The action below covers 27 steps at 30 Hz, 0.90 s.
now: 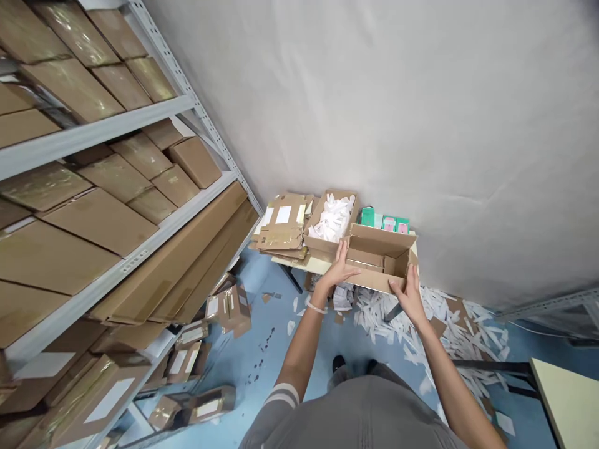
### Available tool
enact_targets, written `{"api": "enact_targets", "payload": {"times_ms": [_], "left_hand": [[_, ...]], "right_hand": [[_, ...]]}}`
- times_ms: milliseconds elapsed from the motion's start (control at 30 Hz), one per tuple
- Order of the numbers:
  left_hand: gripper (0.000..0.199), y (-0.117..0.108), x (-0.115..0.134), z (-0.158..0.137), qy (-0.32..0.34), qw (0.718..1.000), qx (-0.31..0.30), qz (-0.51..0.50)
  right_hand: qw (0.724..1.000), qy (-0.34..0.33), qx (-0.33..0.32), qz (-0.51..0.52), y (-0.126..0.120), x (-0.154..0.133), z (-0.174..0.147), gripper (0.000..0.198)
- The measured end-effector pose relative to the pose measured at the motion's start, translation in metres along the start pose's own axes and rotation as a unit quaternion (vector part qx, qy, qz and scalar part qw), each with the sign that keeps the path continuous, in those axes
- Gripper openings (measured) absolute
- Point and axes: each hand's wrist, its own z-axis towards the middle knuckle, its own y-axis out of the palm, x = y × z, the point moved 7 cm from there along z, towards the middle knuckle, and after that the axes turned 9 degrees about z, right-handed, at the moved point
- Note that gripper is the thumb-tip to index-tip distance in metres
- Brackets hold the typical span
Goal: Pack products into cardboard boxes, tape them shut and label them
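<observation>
An open cardboard box (369,279) is held between my two hands at the front of a small table (319,267). My left hand (340,269) grips its left end, thumb along the near wall. At the right end, my right hand (410,292) is closed on the corner, fingers on the outer side. Inside, the brown bottom and folded flaps show. Just left of it stands a carton (322,247) filled with white paper strips (333,217). Behind it are several small green boxes (368,216).
Flattened cardboard (282,226) is stacked at the table's left. Metal shelving (112,128) full of taped cartons fills the left side. White paper scraps (449,324) litter the blue floor (266,368). Another table (568,399) juts in at lower right; a grey wall (397,106) stands behind.
</observation>
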Motion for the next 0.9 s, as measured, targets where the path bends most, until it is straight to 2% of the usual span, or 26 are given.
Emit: {"api": "enact_targets", "payload": {"times_ms": [100, 233, 400, 533, 633, 700, 833, 900], "left_hand": [[0.116, -0.003, -0.011, 0.031, -0.001, 1.000, -0.002, -0.004], [0.118, -0.004, -0.026, 0.061, -0.034, 0.999, -0.002, 0.014], [0.110, -0.005, -0.025, 0.071, -0.060, 0.992, -0.009, 0.110], [0.092, -0.015, -0.018, 0.071, -0.083, 0.977, 0.034, 0.193], [0.086, -0.035, -0.023, 0.078, -0.087, 0.972, 0.045, 0.215], [0.083, -0.059, -0.038, 0.090, -0.092, 0.971, 0.047, 0.216], [0.070, -0.115, -0.085, 0.136, -0.128, 0.962, 0.085, 0.225], [0.072, -0.128, -0.109, 0.168, -0.138, 0.959, 0.074, 0.237]], "right_hand": [[1.000, -0.001, 0.006, -0.009, 0.002, 0.006, 0.028, 0.096], [1.000, 0.015, 0.004, 0.002, 0.009, 0.019, 0.058, 0.094], [0.999, 0.039, 0.017, -0.010, 0.012, 0.029, 0.065, 0.089], [0.997, 0.060, 0.012, -0.039, 0.011, 0.026, 0.059, 0.084], [0.997, 0.068, 0.015, -0.045, 0.010, 0.020, 0.058, 0.083], [0.996, 0.077, 0.019, -0.047, 0.010, 0.017, 0.059, 0.083], [0.993, 0.094, 0.030, -0.057, 0.009, 0.015, 0.059, 0.081], [0.993, 0.095, 0.036, -0.067, 0.009, 0.012, 0.060, 0.081]]}}
